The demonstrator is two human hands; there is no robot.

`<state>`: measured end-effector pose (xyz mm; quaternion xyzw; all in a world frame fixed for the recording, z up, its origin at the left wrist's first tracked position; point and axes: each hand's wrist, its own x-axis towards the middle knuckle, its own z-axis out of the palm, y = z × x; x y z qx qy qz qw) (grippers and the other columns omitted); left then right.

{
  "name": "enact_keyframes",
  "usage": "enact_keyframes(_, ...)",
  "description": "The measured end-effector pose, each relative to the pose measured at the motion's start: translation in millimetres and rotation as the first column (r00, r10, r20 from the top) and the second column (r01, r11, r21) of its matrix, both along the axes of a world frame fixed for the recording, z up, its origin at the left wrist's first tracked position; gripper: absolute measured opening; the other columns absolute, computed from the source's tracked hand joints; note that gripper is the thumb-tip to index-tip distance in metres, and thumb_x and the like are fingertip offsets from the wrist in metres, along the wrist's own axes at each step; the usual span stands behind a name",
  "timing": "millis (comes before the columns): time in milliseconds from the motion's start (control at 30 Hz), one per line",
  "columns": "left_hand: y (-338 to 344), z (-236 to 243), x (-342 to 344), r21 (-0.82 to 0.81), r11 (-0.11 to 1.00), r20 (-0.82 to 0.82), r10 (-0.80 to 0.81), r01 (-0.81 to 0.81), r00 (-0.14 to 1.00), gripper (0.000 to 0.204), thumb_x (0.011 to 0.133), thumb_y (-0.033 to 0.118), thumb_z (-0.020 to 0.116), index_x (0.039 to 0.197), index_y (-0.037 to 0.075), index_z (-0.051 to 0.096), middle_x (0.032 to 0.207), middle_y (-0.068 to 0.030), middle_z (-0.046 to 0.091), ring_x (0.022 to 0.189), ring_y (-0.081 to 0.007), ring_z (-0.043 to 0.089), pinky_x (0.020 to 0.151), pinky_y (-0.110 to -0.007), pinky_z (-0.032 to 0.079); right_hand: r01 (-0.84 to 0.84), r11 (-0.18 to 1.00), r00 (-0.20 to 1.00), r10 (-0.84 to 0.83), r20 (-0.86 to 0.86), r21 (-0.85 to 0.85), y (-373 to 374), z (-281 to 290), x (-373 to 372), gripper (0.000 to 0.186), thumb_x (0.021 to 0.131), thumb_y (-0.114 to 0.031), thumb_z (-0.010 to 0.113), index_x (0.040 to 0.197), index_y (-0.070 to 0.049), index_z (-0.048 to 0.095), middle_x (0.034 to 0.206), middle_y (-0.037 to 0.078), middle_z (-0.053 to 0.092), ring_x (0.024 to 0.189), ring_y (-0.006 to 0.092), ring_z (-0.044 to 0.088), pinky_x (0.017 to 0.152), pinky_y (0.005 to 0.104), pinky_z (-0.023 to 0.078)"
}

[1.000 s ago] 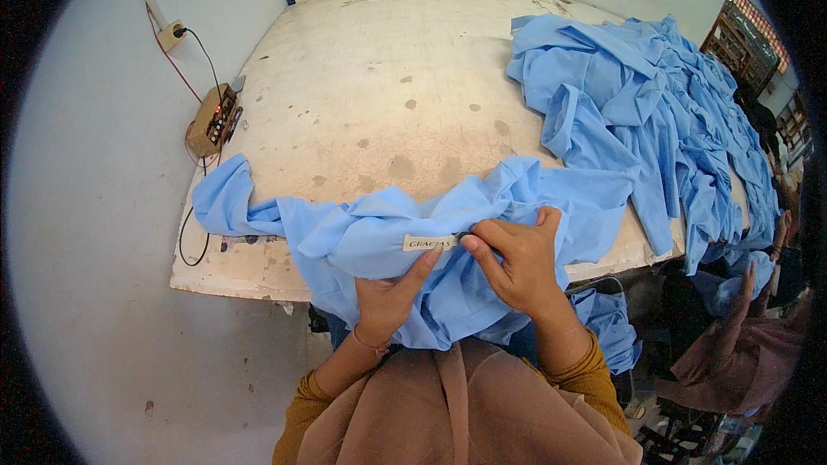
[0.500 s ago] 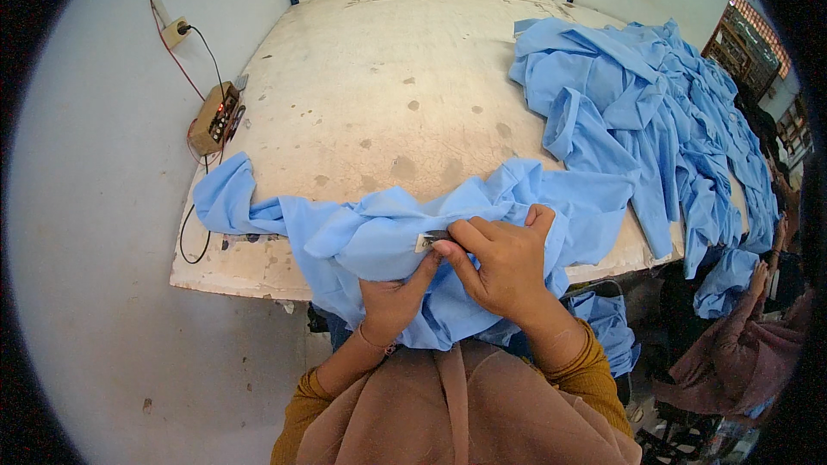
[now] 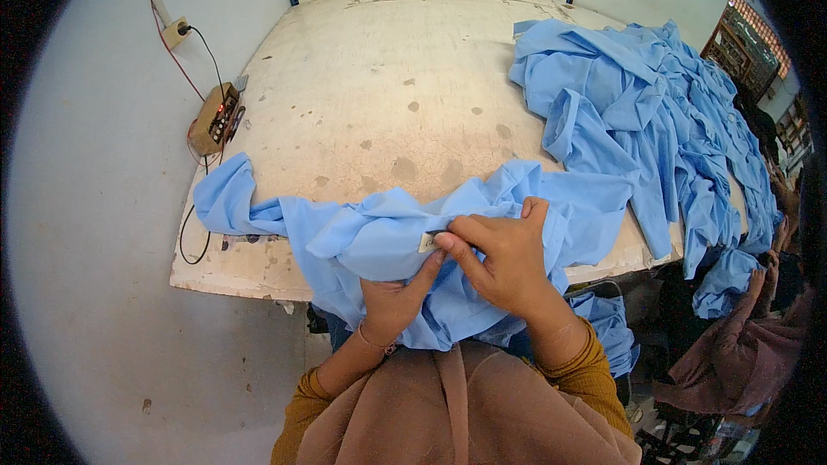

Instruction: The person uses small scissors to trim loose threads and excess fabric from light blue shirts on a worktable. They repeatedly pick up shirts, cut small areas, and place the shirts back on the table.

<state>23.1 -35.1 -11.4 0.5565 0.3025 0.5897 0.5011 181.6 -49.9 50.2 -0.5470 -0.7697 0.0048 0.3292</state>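
Observation:
A light blue shirt (image 3: pixel 370 220) lies bunched along the table's near edge, part of it hanging over. My left hand (image 3: pixel 392 301) grips its cloth from below, thumb on top beside a small whitish label (image 3: pixel 426 243). Just right of that label, my right hand (image 3: pixel 500 258) is closed, with thumb and index finger pinched at the label's edge. A small dark tool (image 3: pixel 439 232) shows between those fingers; most of it is hidden in the hand, so its kind is unclear.
A heap of light blue shirts (image 3: pixel 620 95) covers the table's right side and hangs over its edge. On the far left, a brown box with knobs and wires (image 3: pixel 215 120) stands by the wall. At lower right, another person's hands (image 3: pixel 762 280) handle blue cloth.
My right fingers have shifted slightly, closing over more of the dark tool. The label shows a little farther right. My left hand has barely moved.

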Motion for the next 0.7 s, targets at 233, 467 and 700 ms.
enact_keyframes(233,3,-11,-21,-0.260,0.947,0.174,-0.145,0.188,0.974,0.043,0.089,-0.002,0.068,0.128,-0.005,0.050,0.124,-0.0138,0.061,0.113,-0.0194,0.060,0.097,-0.033,0.050,-0.114,0.982,0.979,0.137,-0.150,0.151,5,-22,29,0.027,0.076,-0.033,0.074,0.098,-0.020,0.064,0.089,0.000,0.062,0.071,0.0179,0.051,0.077,0.0414,0.025)
enact_keyframes(467,-11,45,-47,-0.205,0.947,-0.523,-0.321,0.249,0.789,0.046,0.086,0.001,0.070,0.130,0.003,0.056,0.123,-0.0118,0.063,0.110,-0.0198,0.063,0.093,-0.032,0.050,0.037,0.952,0.997,-0.015,-0.076,0.305,23,-66,33,0.044,0.060,-0.010,0.075,0.102,-0.021,0.066,0.099,-0.005,0.064,0.079,0.0145,0.054,0.078,0.0400,0.025)
enact_keyframes(700,17,72,-20,0.641,0.721,-0.745,0.502,0.264,0.439,0.038,0.083,0.018,0.074,0.119,0.013,0.066,0.122,-0.0092,0.065,0.116,-0.0230,0.059,0.102,-0.040,0.040,-0.197,0.980,0.976,0.195,-0.092,-0.010,26,-33,48,0.032,0.070,-0.007,0.067,0.099,-0.019,0.069,0.098,-0.004,0.069,0.082,0.0156,0.056,0.080,0.0385,0.025)
